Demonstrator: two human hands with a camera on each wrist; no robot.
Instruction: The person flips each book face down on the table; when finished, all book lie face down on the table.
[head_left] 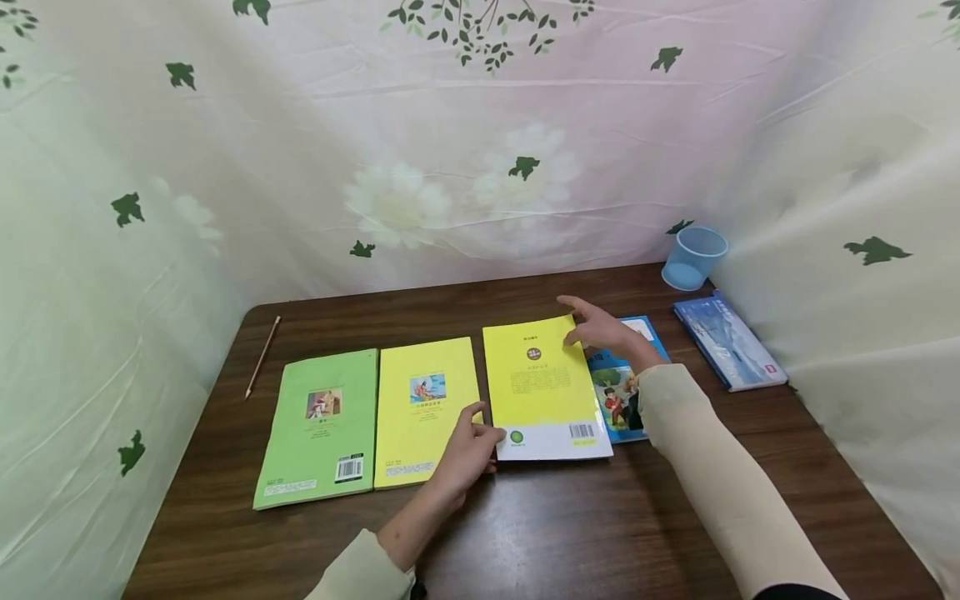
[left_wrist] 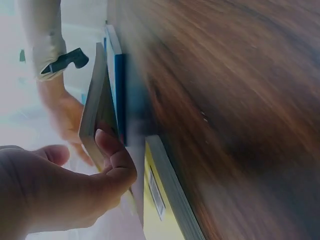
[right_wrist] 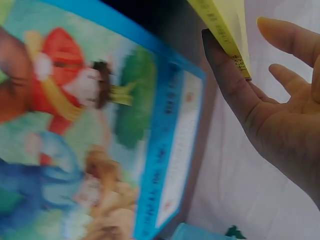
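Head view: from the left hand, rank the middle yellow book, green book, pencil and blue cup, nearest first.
From the left hand:
1. Yellow book, just to its left, touching or nearly so.
2. Green book, farther left.
3. Pencil, far left edge of table.
4. Blue cup, back right corner.

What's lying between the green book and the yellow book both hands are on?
A second yellow book lies flat between the green book and the held yellow book, as the head view shows.

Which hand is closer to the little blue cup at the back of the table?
The right hand. It rests at the far right corner of the yellow book, just short of the blue cup. The left hand holds that book's near left corner, much farther away.
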